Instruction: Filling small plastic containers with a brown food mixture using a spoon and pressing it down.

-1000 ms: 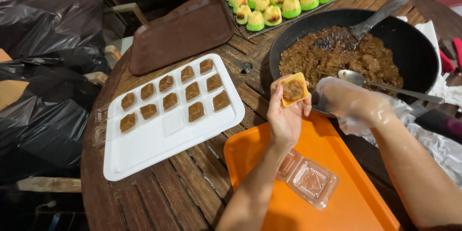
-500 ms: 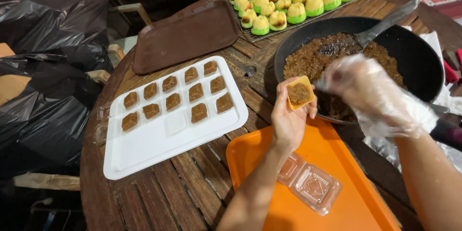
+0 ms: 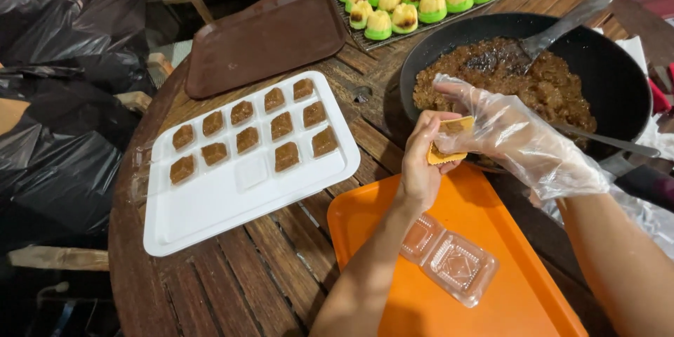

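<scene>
Above the orange tray (image 3: 533,288), the left hand (image 3: 421,161) grips a small yellow mould (image 3: 449,142) while the gloved right hand (image 3: 512,133) presses onto it; eleven filled squares sit on the white tray (image 3: 210,217), and filling remains in the pan (image 3: 611,70).

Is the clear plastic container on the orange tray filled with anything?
No: the clear plastic container lies open and empty on the orange tray, below the left hand, which holds a yellow pastry shell.

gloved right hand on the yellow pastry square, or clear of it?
Touching. Head view: the gloved right hand has fingers pressed onto the pastry square held in the left hand.
</scene>
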